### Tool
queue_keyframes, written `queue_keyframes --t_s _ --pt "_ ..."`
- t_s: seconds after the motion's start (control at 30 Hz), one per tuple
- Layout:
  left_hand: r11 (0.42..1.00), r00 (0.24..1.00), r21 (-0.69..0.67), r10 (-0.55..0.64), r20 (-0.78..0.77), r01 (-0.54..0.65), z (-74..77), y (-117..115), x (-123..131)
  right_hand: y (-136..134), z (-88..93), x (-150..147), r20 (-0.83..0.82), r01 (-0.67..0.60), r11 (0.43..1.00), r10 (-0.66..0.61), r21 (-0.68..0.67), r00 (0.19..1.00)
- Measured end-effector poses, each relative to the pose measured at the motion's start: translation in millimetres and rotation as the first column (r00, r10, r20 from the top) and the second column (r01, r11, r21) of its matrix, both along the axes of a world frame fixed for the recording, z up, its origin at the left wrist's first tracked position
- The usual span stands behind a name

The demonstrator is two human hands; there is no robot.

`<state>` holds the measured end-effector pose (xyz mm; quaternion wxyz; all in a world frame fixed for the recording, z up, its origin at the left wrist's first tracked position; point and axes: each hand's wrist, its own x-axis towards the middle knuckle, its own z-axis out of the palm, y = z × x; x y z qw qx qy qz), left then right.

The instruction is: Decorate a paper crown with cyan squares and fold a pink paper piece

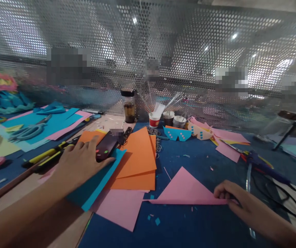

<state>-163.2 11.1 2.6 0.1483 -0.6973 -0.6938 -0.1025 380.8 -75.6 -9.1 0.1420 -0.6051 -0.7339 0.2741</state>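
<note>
My left hand (79,162) grips the near-left end of a dark smartphone (106,147), its thumb along the lower edge. Small red and green marks glow on the screen; part of it is blurred out. Under that hand lies a blue paper sheet (96,187), overlapping orange sheets (137,155) and a pink sheet (122,206). At the right, my right hand (232,196) pinches the corner of a pink paper (182,187) that forms a triangle, a narrow fold running along its near edge.
Grey-blue scissors (30,131) rest on coloured paper at left, near yellow-black cutters (50,155). A lidded jar (129,108) and paper cups (154,120) stand at the back. On the right lie a glue gun (266,167) and black cable (279,199). A perforated metal screen (137,41) rises behind.
</note>
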Motion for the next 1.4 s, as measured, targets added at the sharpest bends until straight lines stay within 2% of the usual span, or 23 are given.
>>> queue_keyframes --t_s 0.1,0.2,0.3,0.4,0.6,1.03,1.2,1.4 --pt "0.989 0.986 0.088 -0.130 0.109 0.120 -1.4 -4 -5 1 -2.8 2 -0.009 -0.004 1.000 0.004 0.005 1.000" --pt "0.948 0.932 0.136 -0.310 0.189 0.288 0.3 -7 -7 2 -6.2 4 -0.013 0.001 1.000 -0.001 0.017 1.000" --pt "0.911 0.889 0.191 -0.402 0.218 0.365 1.0 -10 -7 2 -9.5 7 -0.008 0.000 1.000 0.000 0.030 1.000" --pt "0.905 0.887 0.236 -0.405 0.222 0.354 -0.5 -11 -7 2 -12.0 9 -0.006 -0.009 0.999 0.010 0.034 1.000" --pt "0.918 0.891 0.214 -0.381 0.248 0.333 -0.3 -11 -3 3 -13.1 12 -0.006 -0.032 0.999 0.032 0.040 0.999" --pt "0.919 0.914 0.154 -0.383 0.134 0.363 -2.2 -9 -3 1 -13.0 12 0.013 -0.033 0.998 0.032 0.047 0.999" --pt "0.903 0.903 0.204 -0.409 0.134 0.379 1.5 -9 -1 2 -12.3 12 0.011 -0.038 0.998 0.038 0.055 0.999" --pt "0.916 0.908 0.217 -0.378 0.179 0.339 -2.8 -9 -5 2 -13.9 12 0.011 -0.032 0.998 0.031 0.054 0.999"
